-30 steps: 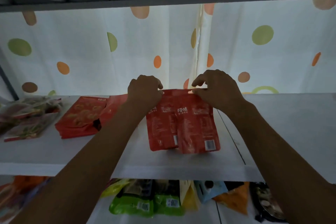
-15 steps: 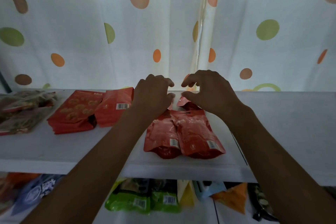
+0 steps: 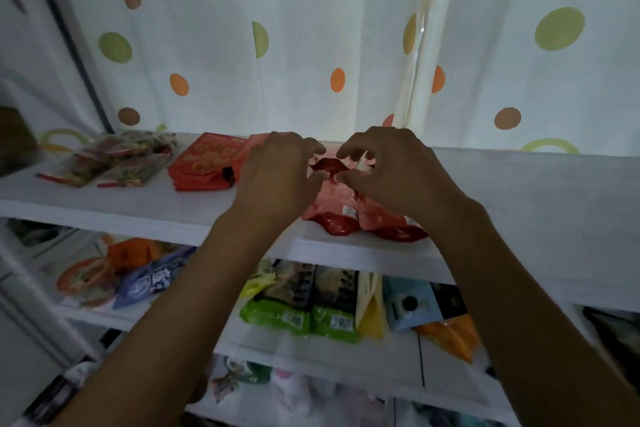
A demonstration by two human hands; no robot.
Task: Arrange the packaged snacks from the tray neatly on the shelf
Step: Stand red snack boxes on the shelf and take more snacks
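Red snack packets [image 3: 341,218]: two are seen, laid flat side by side on the upper shelf [image 3: 138,208], near its front edge, barcode faces up.
Left hand [image 3: 277,180] and right hand [image 3: 394,180]: both are held over the packets' far ends, fingers curved and thumbs set apart from them; whether anything is pinched cannot be told.
Orange-red packs [image 3: 204,163]: stacked just left of the left hand.
Clear packets [image 3: 121,163]: laid further left.
Green packets [image 3: 298,317]: stood on the shelf below.
Dotted curtain [image 3: 277,62]: hung behind.
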